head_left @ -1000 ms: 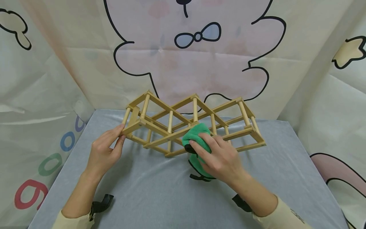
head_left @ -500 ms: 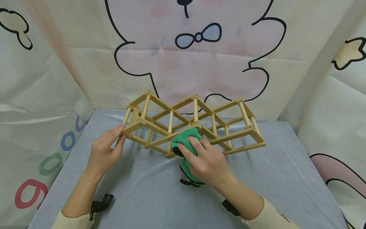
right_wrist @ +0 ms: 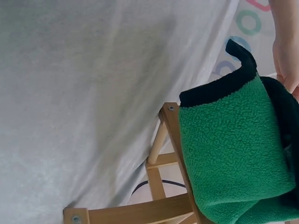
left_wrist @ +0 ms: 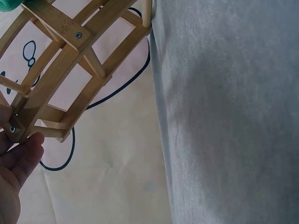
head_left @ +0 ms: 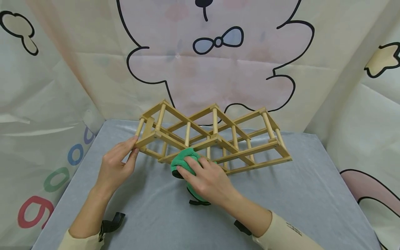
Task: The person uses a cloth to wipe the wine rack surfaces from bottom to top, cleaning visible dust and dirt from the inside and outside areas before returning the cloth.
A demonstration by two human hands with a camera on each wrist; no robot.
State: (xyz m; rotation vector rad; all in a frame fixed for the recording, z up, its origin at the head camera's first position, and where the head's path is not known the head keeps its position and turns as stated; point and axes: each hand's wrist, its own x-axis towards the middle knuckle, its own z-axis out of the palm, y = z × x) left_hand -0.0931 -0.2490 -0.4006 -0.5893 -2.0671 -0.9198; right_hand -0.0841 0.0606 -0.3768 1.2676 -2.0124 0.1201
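Observation:
A folding wooden rack (head_left: 215,121) of crisscross slats and dowels is spread out lengthwise, tilted above the cloth-covered table. My left hand (head_left: 115,161) pinches its left corner between thumb and fingers; in the left wrist view, fingertips (left_wrist: 32,142) lie by the screwed joint. My right hand (head_left: 209,180) grips a bunched green towel (head_left: 184,159) with black trim against the front lower slats, left of the middle. Close up in the right wrist view, the fuzzy towel (right_wrist: 233,149) covers part of a slat, and one flap hangs below the hand.
Pale blue-grey fabric covers the table (head_left: 162,218). A printed backdrop (head_left: 218,76) stands close behind the rack, with side sheets at left and right. Black straps (head_left: 112,222) hang at the wrists.
My right hand has slid the towel leftward and slightly down along the rack's front slats, uncovering the middle joint. My left hand and the rack have stayed in place.

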